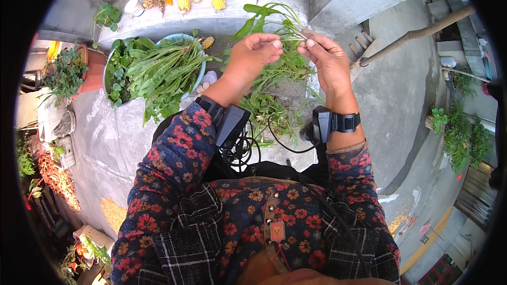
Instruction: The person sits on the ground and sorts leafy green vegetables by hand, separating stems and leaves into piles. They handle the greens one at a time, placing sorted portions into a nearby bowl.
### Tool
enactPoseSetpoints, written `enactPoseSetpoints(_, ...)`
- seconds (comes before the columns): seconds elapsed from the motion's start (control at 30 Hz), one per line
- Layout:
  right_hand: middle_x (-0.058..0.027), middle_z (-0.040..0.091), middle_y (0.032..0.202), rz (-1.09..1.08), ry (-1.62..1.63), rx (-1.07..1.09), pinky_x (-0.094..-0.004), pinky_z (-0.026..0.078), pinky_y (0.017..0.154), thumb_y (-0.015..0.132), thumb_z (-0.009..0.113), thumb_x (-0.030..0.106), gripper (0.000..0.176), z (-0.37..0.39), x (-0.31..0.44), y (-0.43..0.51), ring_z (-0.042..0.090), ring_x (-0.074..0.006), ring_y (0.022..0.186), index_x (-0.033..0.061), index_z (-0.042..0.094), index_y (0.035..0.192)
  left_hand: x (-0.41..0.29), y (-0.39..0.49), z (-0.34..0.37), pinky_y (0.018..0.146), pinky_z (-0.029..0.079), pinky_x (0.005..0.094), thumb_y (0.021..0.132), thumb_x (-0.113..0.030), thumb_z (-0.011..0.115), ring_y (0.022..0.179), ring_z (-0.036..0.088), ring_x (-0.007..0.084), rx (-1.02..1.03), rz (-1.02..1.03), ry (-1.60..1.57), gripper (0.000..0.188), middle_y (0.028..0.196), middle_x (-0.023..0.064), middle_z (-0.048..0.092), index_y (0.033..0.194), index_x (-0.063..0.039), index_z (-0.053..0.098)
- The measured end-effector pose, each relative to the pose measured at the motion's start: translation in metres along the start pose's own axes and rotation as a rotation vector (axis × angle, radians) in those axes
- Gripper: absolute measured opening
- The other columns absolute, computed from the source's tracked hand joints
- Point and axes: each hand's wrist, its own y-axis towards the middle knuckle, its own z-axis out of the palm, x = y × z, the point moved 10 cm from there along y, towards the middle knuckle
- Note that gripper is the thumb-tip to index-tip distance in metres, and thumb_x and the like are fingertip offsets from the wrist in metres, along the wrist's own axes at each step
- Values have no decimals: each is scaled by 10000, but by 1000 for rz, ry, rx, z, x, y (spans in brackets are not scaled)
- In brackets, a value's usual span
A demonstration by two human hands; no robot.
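Note:
My right hand (326, 59) pinches the pale stem end of a small bunch of leafy greens (255, 19). Its long stems arch up and its leaves hang to the left. Close by on the left, my left hand (253, 53) has thumb and forefinger drawn together beside the stems; whether a stem is between them is hidden. Loose greens and trimmings (273, 111) lie in a heap on the ground below both hands. To the left, a blue-rimmed basin (204, 71) holds a big bundle of long-leaved greens (166, 67), with rounder leaves (119, 71) in a container beside it.
Several yellow corn cobs (184, 0) and a white cup (134, 6) sit on a concrete ledge (237, 12) ahead. A wooden pole (416, 33) slants in from the right. Black cable (241, 148) hangs near my lap. Potted plants (65, 71) stand at far left.

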Motion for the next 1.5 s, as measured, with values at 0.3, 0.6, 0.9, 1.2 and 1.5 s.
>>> enactPoseSetpoints(0.3, -44, 703, 928, -103, -336, 87, -235, 538, 748, 912, 646, 32, 165, 24, 18, -12, 654, -103, 805, -11, 688, 1066, -65, -28, 19, 1037, 409, 421, 840, -265, 754, 1207, 531, 325, -110, 677, 845, 514, 1261, 169, 592, 1286, -85, 574)
enactPoseSetpoints(0.6, -107, 698, 1080, -160, -264, 99, -233, 548, 730, 923, 646, 47, 231, 47, 37, -14, 664, -128, 909, -10, 660, 1147, -17, -11, 27, 966, 454, 319, 1016, -256, 526, 1117, 600, 196, 234, 172, 538, 378, 1190, 113, 637, 1292, 2, 511)
enactPoseSetpoints(0.9, -141, 578, 1331, 90, -233, 220, -363, 410, 1021, 1006, 460, 464, 605, 31, -13, -22, 537, -224, 1237, -9, 481, 1383, -12, -8, 12, 990, 481, 407, 1060, -240, 380, 1117, 607, 284, 192, -118, -428, 305, 1116, 117, 613, 1240, -21, 491)
enactPoseSetpoints(1.2, 29, 660, 1000, 333, -206, 582, -238, 462, 854, 947, 653, 250, 323, 70, -66, -76, 575, -61, 896, 22, 640, 1175, -25, -2, 2, 669, 370, 256, 1065, -250, 366, 664, 373, 112, 271, -53, -875, 243, 766, -5, 404, 1122, -46, 484)
enactPoseSetpoints(1.5, 25, 625, 788, 575, -389, 603, -209, 447, 585, 987, 587, 248, 249, 8, -99, -93, 527, -64, 628, 43, 651, 1113, -51, -6, -7, 535, 274, 233, 1055, -269, 392, 533, 271, 78, 381, 21, -976, 239, 640, -47, 321, 1000, -64, 502)
